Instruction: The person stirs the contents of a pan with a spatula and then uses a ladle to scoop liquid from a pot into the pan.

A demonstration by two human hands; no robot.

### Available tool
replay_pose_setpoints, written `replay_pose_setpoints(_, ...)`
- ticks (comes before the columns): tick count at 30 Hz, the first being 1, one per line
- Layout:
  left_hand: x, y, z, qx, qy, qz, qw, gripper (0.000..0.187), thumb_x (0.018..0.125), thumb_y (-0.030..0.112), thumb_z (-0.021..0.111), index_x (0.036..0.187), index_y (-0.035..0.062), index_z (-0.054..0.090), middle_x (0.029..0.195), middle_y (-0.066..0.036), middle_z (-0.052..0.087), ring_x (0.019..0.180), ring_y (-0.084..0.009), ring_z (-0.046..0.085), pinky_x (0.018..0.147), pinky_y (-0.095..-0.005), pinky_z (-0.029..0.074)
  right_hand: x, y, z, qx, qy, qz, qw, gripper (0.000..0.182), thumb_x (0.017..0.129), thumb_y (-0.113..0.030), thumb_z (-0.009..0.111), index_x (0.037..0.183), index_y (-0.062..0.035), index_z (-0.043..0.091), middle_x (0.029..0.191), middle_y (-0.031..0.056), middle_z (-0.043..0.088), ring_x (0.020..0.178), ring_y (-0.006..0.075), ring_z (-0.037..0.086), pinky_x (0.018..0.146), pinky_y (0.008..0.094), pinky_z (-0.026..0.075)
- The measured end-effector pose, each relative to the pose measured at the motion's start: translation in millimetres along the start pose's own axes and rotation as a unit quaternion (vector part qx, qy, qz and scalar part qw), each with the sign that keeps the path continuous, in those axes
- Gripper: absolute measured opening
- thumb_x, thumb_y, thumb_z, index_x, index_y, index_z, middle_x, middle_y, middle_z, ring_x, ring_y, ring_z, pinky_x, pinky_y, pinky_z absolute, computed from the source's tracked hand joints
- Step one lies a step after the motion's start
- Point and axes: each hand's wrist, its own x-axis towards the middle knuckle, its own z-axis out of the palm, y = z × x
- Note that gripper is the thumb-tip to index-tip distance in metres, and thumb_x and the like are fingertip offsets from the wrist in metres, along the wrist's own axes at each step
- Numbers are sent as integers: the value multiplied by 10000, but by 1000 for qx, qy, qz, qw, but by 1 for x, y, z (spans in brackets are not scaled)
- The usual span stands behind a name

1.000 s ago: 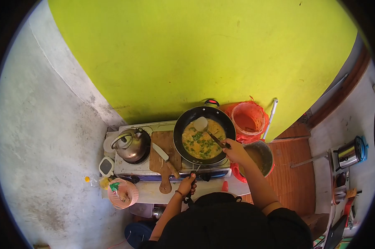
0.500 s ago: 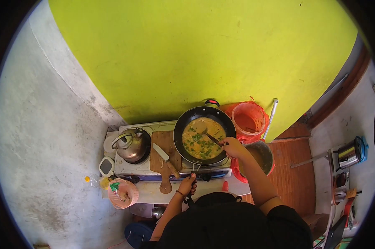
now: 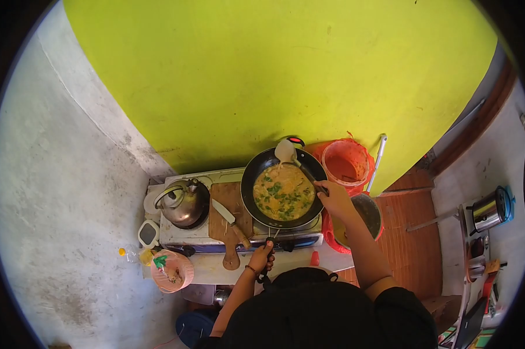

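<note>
A black frying pan [image 3: 250, 200] stands on the right side of the stove [image 3: 187, 237], holding yellowish liquid food with chopped green leaves [image 3: 281, 200]. My left hand [image 3: 262, 257] is closed around the pan's black handle [image 3: 270, 249]. With my right hand [image 3: 334, 198] I grip the dark handle of a ladle [image 3: 285, 151]; its pale bowl is raised at the pan's far rim, above the food. To the left of the pan, a knife [image 3: 224, 212] lies on a wooden cutting board [image 3: 231, 192].
A metal kettle [image 3: 183, 205] sits on the left burner. Right of the pan are a red bucket [image 3: 347, 166] and a pot [image 3: 368, 213] in red plastic. A pink basket [image 3: 173, 272] stands at the front left. The green wall [image 3: 285, 70] rises behind the stove.
The ladle has come up out of the food and moved toward the pan's far rim. My right hand has shifted slightly away from me. My left hand stays on the handle.
</note>
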Motion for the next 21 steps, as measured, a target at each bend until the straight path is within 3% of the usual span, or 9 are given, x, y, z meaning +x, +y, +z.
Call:
replay_pose_setpoints(2, 0, 0, 0, 0, 0, -1, 1000, 438, 829, 493, 485, 797, 62, 416, 533, -3, 392, 376, -95, 348, 361, -244, 304, -3, 2, -3, -45, 36, -31, 998, 329, 743, -81, 557, 1070, -46, 556, 828, 143, 614, 732, 237, 599, 694, 327, 451)
replay_pose_setpoints(5, -2, 2, 2, 2, 1, -1, 1000, 435, 830, 491, 486, 795, 64, 414, 531, -2, 387, 374, -95, 337, 361, -245, 300, -13, -24, -23, -37, 0, 68, 997, 329, 730, -101, 536, 1057, -76, 561, 964, 170, 597, 914, 322, 561, 804, 385, 435)
replay_pose_setpoints(11, -2, 2, 2, -1, 2, -4, 1000, 428, 828, 493, 490, 793, 73, 413, 533, 0, 383, 379, -95, 341, 363, -242, 299, -29, -38, -43, -68, -10, 85, 994, 335, 731, -113, 542, 1062, -67, 550, 949, 183, 595, 926, 327, 553, 805, 389, 429)
replay_pose_setpoints(14, -2, 2, 2, -3, -6, -4, 1000, 424, 826, 494, 492, 792, 79, 413, 537, 0, 384, 384, -96, 349, 365, -240, 301, -31, -20, -35, -52, -18, 46, 997, 328, 740, -107, 537, 1064, -57, 548, 832, 168, 613, 763, 285, 609, 683, 361, 474)
replay_pose_setpoints(17, -1, 1, 1, 0, -2, -3, 1000, 420, 825, 494, 493, 794, 83, 413, 539, 0, 385, 386, -96, 352, 365, -238, 301, -29, -27, -31, 96, -131, 221, 962, 309, 758, -94, 525, 1062, -45, 549, 679, 117, 583, 534, 204, 580, 495, 319, 465)
replay_pose_setpoints(20, 0, 1, 1, -1, -2, -1, 1000, 417, 824, 492, 495, 796, 85, 414, 539, 0, 387, 385, -96, 352, 365, -238, 301, -26, -13, -14, 145, -169, 247, 943, 278, 810, -73, 501, 1085, -62, 540, 578, 37, 504, 390, 105, 462, 329, 243, 351)
replay_pose_setpoints(21, -2, 2, 2, 0, 1, -1, 1000, 416, 824, 492, 495, 796, 85, 414, 539, 0, 388, 385, -96, 352, 365, -237, 301, -25, -10, -11, 146, -174, 257, 939, 281, 811, -69, 496, 1088, -58, 537, 578, 40, 504, 391, 110, 465, 332, 246, 351)
